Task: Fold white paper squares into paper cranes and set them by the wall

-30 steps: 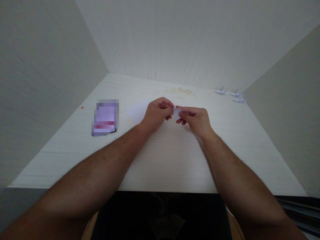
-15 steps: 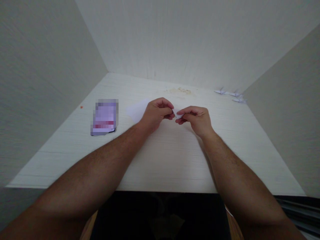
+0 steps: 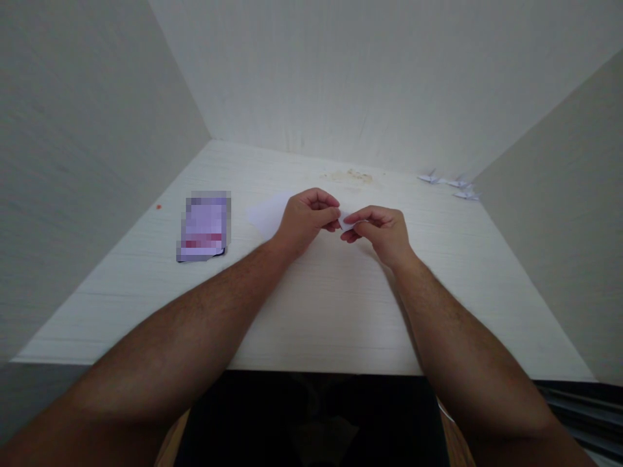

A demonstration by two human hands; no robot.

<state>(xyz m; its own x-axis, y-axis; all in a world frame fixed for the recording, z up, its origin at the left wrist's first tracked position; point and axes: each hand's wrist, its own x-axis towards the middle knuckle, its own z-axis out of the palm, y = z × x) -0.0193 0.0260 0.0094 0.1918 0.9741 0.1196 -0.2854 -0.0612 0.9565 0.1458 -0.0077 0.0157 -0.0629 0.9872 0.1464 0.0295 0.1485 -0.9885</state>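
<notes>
A small folded piece of white paper (image 3: 346, 224) is held above the middle of the table, between my two hands. My left hand (image 3: 311, 217) pinches its left end with thumb and fingers. From the other side my right hand (image 3: 382, 230) grips it, thumb below and forefinger above. The fingers cover much of the paper, so its full shape is hidden. Behind my left wrist lies a flat sheet of white paper (image 3: 265, 215), partly covered by that hand.
Several small folded paper cranes (image 3: 464, 194) sit in the back right corner of the white table (image 3: 321, 311). A blurred-out phone-like device (image 3: 204, 227) lies on the left, near a tiny orange bit (image 3: 158, 207). Walls close in the back and both sides.
The fingers of both hands have shifted very slightly on the folded paper, which is tilted a little differently. Everything else stays where it was.
</notes>
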